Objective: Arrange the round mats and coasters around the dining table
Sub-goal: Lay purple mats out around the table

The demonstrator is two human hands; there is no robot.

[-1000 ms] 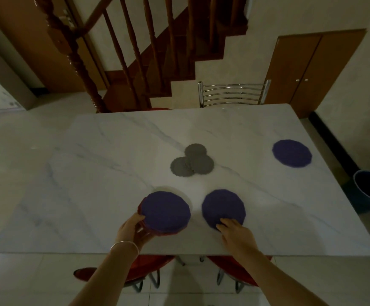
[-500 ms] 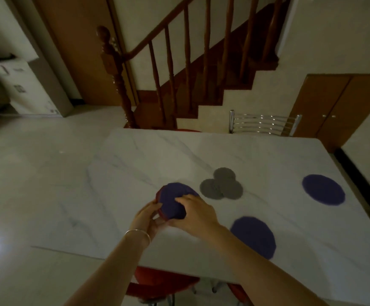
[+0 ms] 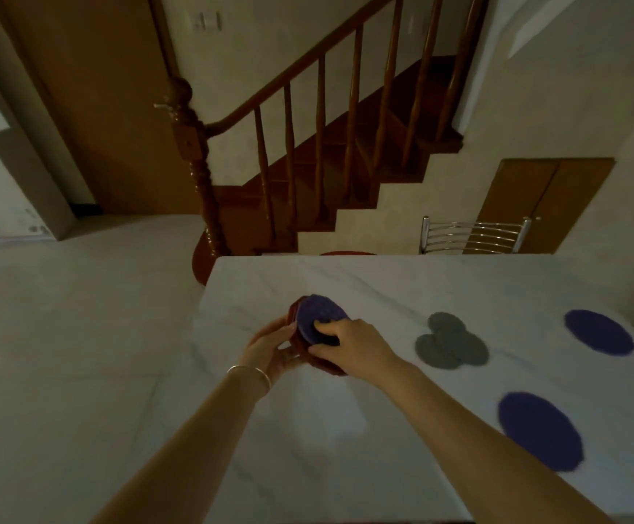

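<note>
Both hands hold a stack of round mats (image 3: 317,313), purple on top with red ones beneath, above the left part of the white marble table (image 3: 345,448). My left hand (image 3: 270,344) supports the stack from below and the left. My right hand (image 3: 349,344) pinches the top purple mat, thumb on its face. Two purple mats lie flat on the table: one near the front right (image 3: 540,429), one at the far right (image 3: 598,332). Three grey coasters (image 3: 451,346) lie overlapping in the table's middle.
A metal chair back (image 3: 472,236) and a red seat (image 3: 347,253) stand at the table's far edge. A wooden staircase with a newel post (image 3: 194,164) rises behind. The table's left edge runs near my hands, with tiled floor (image 3: 62,334) beyond it.
My right hand left the purple mat on the table and joined the left on the stack. The stack has lifted and moved toward the table's left end; my view swung left.
</note>
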